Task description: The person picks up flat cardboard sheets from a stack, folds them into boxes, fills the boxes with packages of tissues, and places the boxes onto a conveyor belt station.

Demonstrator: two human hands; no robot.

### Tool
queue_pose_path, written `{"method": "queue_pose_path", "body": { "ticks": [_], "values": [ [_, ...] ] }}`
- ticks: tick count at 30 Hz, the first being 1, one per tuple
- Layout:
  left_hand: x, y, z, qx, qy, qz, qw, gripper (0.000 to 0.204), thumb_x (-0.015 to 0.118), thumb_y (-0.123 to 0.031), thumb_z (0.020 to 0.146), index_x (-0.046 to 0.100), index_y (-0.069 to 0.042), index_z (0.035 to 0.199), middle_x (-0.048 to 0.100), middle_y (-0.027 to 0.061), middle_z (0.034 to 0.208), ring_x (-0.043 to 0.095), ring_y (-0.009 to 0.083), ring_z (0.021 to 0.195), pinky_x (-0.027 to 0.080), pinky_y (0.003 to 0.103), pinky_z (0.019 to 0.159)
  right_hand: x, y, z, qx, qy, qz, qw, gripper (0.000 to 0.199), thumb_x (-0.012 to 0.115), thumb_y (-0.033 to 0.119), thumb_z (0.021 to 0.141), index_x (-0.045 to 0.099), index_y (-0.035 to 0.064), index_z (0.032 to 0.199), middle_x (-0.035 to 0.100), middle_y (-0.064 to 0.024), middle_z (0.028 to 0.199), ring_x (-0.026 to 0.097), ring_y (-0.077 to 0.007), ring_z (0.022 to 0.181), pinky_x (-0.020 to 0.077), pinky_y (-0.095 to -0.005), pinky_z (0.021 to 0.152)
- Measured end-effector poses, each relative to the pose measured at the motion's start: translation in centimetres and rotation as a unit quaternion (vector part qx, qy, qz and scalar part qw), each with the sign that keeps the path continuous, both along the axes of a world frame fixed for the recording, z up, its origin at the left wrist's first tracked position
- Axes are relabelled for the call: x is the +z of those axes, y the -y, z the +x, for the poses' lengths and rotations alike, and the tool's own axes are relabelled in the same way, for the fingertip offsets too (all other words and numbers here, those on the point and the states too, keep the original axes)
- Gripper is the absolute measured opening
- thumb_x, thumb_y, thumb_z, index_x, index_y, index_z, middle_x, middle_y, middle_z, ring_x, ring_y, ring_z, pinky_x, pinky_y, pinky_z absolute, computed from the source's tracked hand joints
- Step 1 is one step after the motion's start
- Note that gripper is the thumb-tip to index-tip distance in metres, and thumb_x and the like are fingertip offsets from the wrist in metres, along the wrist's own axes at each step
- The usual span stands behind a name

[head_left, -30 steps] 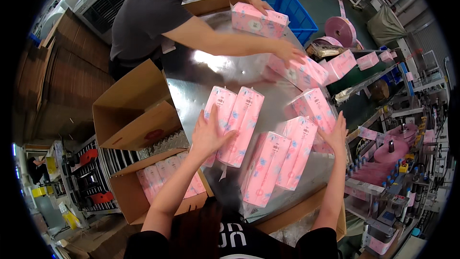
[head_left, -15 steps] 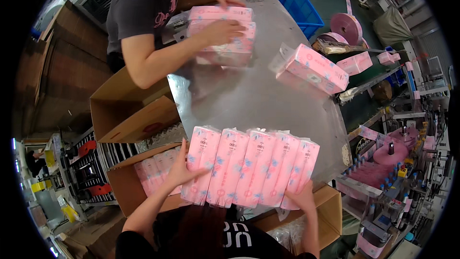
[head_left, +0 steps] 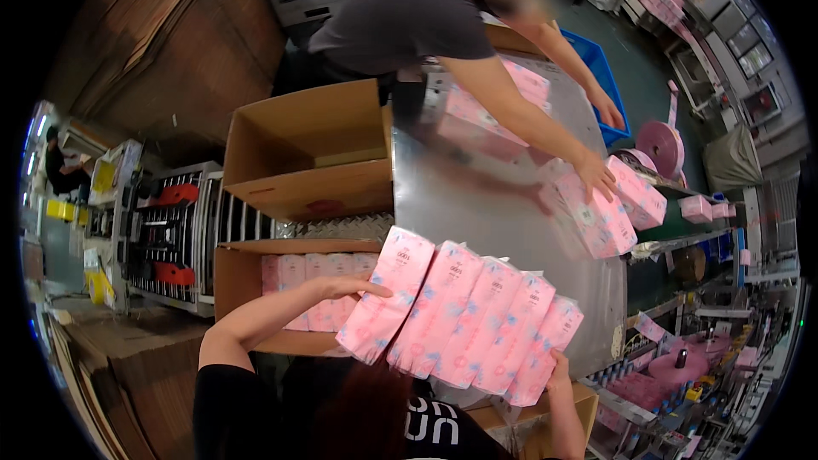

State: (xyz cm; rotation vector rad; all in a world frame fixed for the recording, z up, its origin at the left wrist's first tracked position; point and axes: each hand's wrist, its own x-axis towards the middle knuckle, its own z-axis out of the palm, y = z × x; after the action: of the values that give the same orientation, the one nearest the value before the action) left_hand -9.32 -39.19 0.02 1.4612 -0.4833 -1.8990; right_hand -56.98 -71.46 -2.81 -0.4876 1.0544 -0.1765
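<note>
A row of several pink tissue packs (head_left: 486, 324) with a blue floral print is squeezed between my two hands above the near edge of the metal table. At the row's left end, my left hand (head_left: 345, 286) grips the outermost pack, which leans slightly apart from the others. My right hand (head_left: 558, 373) presses against the right end, its fingers partly hidden by the packs. Beside my left forearm, a cardboard box (head_left: 234, 285) holds more pink packs standing in a line.
An open cardboard box (head_left: 311, 192) stands beyond the filled one, by a roller conveyor (head_left: 175, 230). Across the metal table (head_left: 434, 196), a co-worker (head_left: 400, 21) reaches over to pink packs (head_left: 596, 217). A blue crate (head_left: 607, 77) is behind. Machinery lines the right.
The row of packs has tilted, its right end lower, and a gap has opened beside the leftmost pack. My view has turned left. The co-worker has leaned across to the packs at the right.
</note>
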Motion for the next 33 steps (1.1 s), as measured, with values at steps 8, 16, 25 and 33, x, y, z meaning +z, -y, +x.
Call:
{"method": "queue_pose_path", "body": {
  "ticks": [8, 16, 25, 33],
  "values": [
    [11.4, -10.2, 6.8, 0.142, 0.07, -0.126, 0.979, 0.08, 0.083, -0.018, 0.076, 0.042, 0.001, 0.141, 0.055, 0.0113, 0.135, 0.051, 0.0196, 0.125, 0.04, 0.035, 0.107, 3.8, 0.4, 11.9, 0.045, 0.192, -0.086, 0.977, 0.086, 0.077, 0.016, 0.064, 0.04, -0.0054, 0.139, 0.056, -0.0189, 0.132, 0.056, -0.0366, 0.121, 0.0472, -0.0508, 0.105],
    [8.0, -38.7, 8.4, 0.184, 0.181, -0.011, 0.966, 0.075, 0.086, 0.001, 0.065, 0.053, 0.002, 0.132, 0.064, 0.0126, 0.125, 0.061, 0.0231, 0.114, 0.05, 0.037, 0.1, 1.6, -18.4, 24.6, 0.453, 0.178, -0.207, 0.849, 0.072, 0.076, -0.007, 0.071, 0.048, -0.0011, 0.136, 0.058, -0.0164, 0.132, 0.058, -0.0301, 0.119, 0.05, -0.0455, 0.101],
    [4.7, -45.0, -2.8, 0.365, 0.492, 0.027, 0.79, 0.06, 0.057, 0.01, 0.08, 0.051, -0.006, 0.137, 0.056, 0.011, 0.136, 0.06, 0.0201, 0.115, 0.05, 0.034, 0.093, 4.0, -32.7, 22.6, 0.405, 0.035, -0.661, 0.631, 0.098, 0.074, 0.016, 0.07, 0.023, 0.0063, 0.153, 0.027, -0.0249, 0.155, 0.022, -0.0385, 0.146, 0.0178, -0.0512, 0.118],
    [0.5, -35.9, 3.4, -0.21, 0.594, 0.02, 0.776, 0.106, 0.072, -0.023, 0.066, 0.015, -0.013, 0.155, 0.032, 0.0265, 0.151, 0.031, 0.0373, 0.142, 0.029, 0.056, 0.113, -0.2, -31.7, 34.3, 0.734, -0.009, -0.593, 0.331, 0.114, 0.075, 0.021, 0.062, 0.011, 0.0211, 0.157, 0.014, -0.0208, 0.161, 0.009, -0.038, 0.15, 0.013, -0.0708, 0.111]
  ]
}}
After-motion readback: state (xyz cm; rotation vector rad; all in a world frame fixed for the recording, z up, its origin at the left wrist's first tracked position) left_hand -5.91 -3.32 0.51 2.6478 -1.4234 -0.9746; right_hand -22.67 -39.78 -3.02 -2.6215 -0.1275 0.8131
